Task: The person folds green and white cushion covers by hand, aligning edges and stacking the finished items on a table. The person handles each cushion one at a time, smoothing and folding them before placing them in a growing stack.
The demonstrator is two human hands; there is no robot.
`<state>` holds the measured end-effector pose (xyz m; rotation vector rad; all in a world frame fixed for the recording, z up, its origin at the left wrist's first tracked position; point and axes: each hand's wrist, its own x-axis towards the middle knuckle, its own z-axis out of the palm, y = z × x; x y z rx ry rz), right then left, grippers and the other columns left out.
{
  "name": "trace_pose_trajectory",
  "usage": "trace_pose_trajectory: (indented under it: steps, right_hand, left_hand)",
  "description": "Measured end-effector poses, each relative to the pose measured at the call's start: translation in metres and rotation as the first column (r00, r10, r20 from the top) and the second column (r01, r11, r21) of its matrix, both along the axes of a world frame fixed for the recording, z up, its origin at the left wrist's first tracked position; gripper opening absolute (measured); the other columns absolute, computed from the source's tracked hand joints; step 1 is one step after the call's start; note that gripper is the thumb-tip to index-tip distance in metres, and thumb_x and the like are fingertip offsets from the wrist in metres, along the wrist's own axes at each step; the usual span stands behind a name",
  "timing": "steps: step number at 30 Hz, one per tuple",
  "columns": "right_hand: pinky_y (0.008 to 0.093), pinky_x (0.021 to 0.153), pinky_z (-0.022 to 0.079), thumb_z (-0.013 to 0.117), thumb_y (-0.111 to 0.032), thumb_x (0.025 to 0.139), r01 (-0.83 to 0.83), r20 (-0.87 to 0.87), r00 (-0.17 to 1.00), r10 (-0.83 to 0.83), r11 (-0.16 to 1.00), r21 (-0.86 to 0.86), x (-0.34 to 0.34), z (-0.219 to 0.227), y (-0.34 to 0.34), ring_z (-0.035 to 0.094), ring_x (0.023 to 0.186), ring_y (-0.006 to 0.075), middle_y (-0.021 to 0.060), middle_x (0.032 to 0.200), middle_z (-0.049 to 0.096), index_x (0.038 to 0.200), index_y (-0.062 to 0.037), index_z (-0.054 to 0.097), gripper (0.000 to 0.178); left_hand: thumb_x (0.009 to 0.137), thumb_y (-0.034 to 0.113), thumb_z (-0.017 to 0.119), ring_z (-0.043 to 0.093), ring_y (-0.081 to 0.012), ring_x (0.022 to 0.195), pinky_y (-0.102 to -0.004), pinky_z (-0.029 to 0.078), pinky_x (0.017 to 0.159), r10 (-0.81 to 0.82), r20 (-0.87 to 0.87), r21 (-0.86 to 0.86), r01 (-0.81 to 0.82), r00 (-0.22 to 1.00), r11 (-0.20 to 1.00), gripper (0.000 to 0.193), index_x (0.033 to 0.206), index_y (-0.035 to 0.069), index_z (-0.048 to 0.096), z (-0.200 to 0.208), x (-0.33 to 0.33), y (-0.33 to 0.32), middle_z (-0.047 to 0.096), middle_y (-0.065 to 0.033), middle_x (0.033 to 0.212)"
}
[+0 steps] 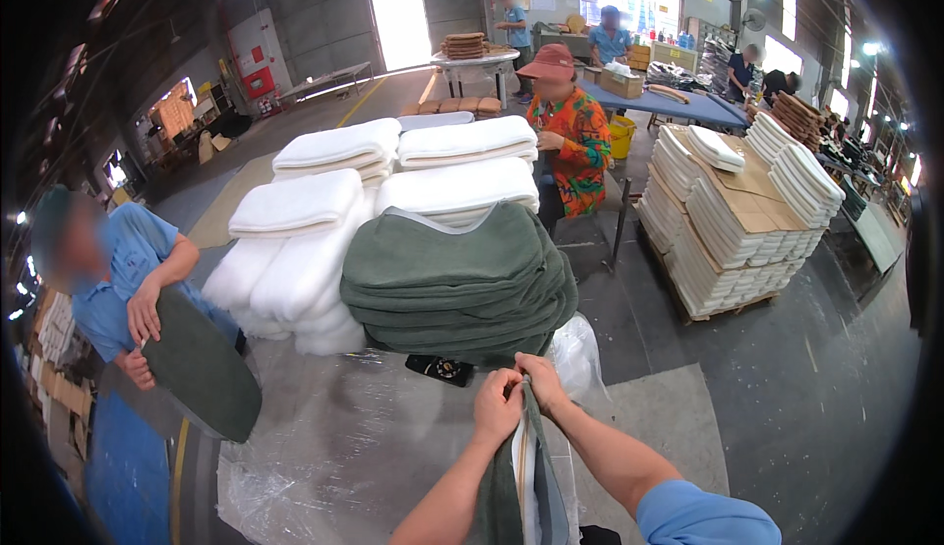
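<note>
My left hand (499, 405) and my right hand (542, 382) meet close together in front of me, fingers pinched on the top end of a dark green cushion cover (499, 481). The cover hangs down toward me on edge, with a zipper along its opening and white padding showing inside. Just beyond my hands rises a pile of dark green cushion covers (442, 260), the top one edged with grey piping. A black phone-like object (440, 369) lies at the foot of that pile. My fingertips partly hide the cover's end.
White folded padding (315, 201) is stacked behind and left of the pile. Clear plastic (578, 353) hangs by the table's (324, 447) right side. At left, a co-worker (128, 270) holds a green cushion (202, 368); another person (570, 142) sits beyond. A loaded pallet (733, 221) stands right.
</note>
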<state>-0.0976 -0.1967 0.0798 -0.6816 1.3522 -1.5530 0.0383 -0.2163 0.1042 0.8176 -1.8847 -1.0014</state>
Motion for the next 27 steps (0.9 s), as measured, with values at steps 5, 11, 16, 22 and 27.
trace_pose_trajectory:
  steps: [5,11,16,22,27]
  right_hand:
    - [0.0344,0.078,0.052,0.04,-0.06,0.112,0.13,0.325,0.938,-0.12,0.992,-0.008,0.007,-0.005,0.0,0.065,0.081,0.0195,0.007,0.087,0.068,0.1,-0.0054,0.067,0.062]
    - [0.0407,0.084,0.056,0.036,-0.066,0.11,0.196,0.501,0.848,-0.174,0.981,0.008,0.009,-0.019,-0.008,0.068,0.093,0.026,0.0107,0.101,0.069,0.121,-0.0064,0.064,0.067]
    - [0.0402,0.083,0.056,0.032,-0.067,0.111,0.152,0.417,0.892,-0.175,0.985,0.088,0.0,-0.022,-0.017,0.067,0.095,0.0239,0.0111,0.107,0.068,0.13,-0.0083,0.06,0.068]
    - [0.0361,0.093,0.051,0.032,-0.065,0.112,0.188,0.254,0.943,-0.214,0.975,0.122,0.023,0.005,-0.026,0.063,0.1,0.0192,0.0082,0.111,0.068,0.125,-0.0078,0.065,0.067]
    - [0.034,0.101,0.048,0.033,-0.061,0.114,0.229,0.223,0.935,-0.275,0.95,0.21,0.022,0.016,-0.026,0.061,0.11,0.0171,0.0054,0.12,0.068,0.132,-0.0081,0.067,0.066]
  left_hand:
    - [0.109,0.038,0.059,0.063,-0.0116,0.078,-0.0282,0.051,0.076,-0.221,-0.183,0.687,0.285,0.958,0.669,0.035,0.101,0.007,0.071,0.026,0.013,-0.055,0.071,-0.0017,0.089]
    - [0.112,0.047,0.052,0.059,-0.0102,0.073,-0.0279,0.051,0.068,-0.086,-0.094,0.732,0.127,0.992,0.669,0.044,0.11,0.008,0.071,0.019,-0.018,-0.101,0.064,0.0009,0.083]
    - [0.111,0.038,0.054,0.055,-0.0107,0.068,-0.0266,0.05,0.066,-0.052,0.028,0.637,0.023,0.998,0.771,0.037,0.109,0.005,0.071,0.007,-0.059,-0.098,0.06,0.0005,0.081]
    - [0.107,0.024,0.06,0.063,-0.0117,0.07,-0.0289,0.052,0.066,-0.133,-0.014,0.6,0.114,0.991,0.792,0.027,0.108,0.0,0.074,-0.024,-0.055,-0.102,0.069,-0.0039,0.078]
    - [0.106,0.02,0.062,0.064,-0.0106,0.071,-0.0279,0.052,0.067,-0.161,-0.015,0.567,0.141,0.987,0.811,0.024,0.104,0.0,0.075,-0.023,-0.059,-0.099,0.07,-0.0033,0.08]
